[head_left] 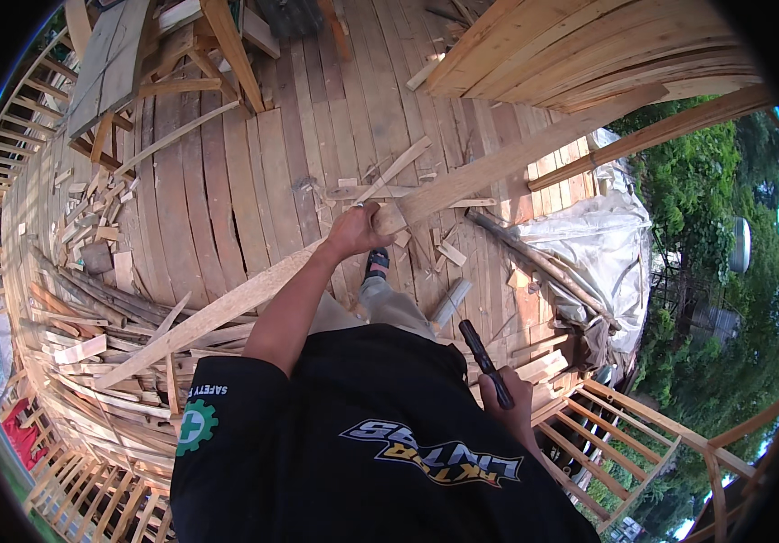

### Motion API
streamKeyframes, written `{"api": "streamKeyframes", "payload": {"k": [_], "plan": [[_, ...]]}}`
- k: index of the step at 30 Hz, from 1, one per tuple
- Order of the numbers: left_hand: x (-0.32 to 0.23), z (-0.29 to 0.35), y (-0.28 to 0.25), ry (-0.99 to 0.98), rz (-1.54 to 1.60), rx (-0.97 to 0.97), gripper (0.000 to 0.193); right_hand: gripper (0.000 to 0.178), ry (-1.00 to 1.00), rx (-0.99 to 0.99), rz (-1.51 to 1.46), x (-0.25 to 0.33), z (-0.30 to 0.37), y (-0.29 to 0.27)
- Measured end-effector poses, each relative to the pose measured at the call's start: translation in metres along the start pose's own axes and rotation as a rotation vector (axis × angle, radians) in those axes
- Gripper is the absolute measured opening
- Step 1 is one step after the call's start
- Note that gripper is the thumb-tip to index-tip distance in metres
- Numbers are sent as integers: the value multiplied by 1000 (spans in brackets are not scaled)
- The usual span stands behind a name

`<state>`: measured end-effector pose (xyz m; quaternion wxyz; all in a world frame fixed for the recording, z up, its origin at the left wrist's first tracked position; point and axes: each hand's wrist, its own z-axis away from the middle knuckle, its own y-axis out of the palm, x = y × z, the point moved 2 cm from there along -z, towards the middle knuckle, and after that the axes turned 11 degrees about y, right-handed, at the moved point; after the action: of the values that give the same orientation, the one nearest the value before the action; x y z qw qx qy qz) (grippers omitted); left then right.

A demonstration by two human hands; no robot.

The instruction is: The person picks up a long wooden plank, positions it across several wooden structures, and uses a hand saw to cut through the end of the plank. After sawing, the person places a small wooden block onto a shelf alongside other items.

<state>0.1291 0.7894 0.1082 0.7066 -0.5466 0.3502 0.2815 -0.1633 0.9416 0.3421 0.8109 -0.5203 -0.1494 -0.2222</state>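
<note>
My left hand (353, 233) reaches forward and is closed round a long, pale wooden board (516, 158) that slants up to the far right. A long strip of wood (227, 312) runs from beneath the hand and forearm down to the near left; the hand hides whether both are one piece. At my right side, my right hand (509, 398) is wrapped around a slim black tool with a ribbed grip (480, 353). Its kind is not clear, as the palm and fingers cover one end.
A wooden workbench (109, 72) stands far left. Offcuts (91, 204) litter the plank floor (267, 167). Poles and strips (118, 335) are heaped at left. A whitish tarp (589, 244) lies right, beside a slatted railing (620, 434). A large plank structure (579, 50) rises far right.
</note>
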Motion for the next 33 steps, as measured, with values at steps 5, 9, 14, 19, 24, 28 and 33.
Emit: {"api": "streamKeyframes", "payload": {"k": [5,9,14,19,24,28,33], "plan": [[-7,8,6,31,54,31,65,29,-44,-26,-43,18,-4,9],[-16,12,19,48,62,34,64,29,6,-46,-138,39,-52,41],[-8,5,12,-9,2,41,62,28,40,-19,-93,4,3,4],[-24,17,36,102,-3,17,61,29,38,-46,-63,26,-20,21],[-37,30,56,82,-6,2,57,29,52,-62,-150,42,-68,47],[-17,19,34,-3,-17,26,59,31,70,-24,-122,-2,-11,17],[-15,15,25,57,-76,-30,59,30,-98,-129,-62,-7,-20,29]]}}
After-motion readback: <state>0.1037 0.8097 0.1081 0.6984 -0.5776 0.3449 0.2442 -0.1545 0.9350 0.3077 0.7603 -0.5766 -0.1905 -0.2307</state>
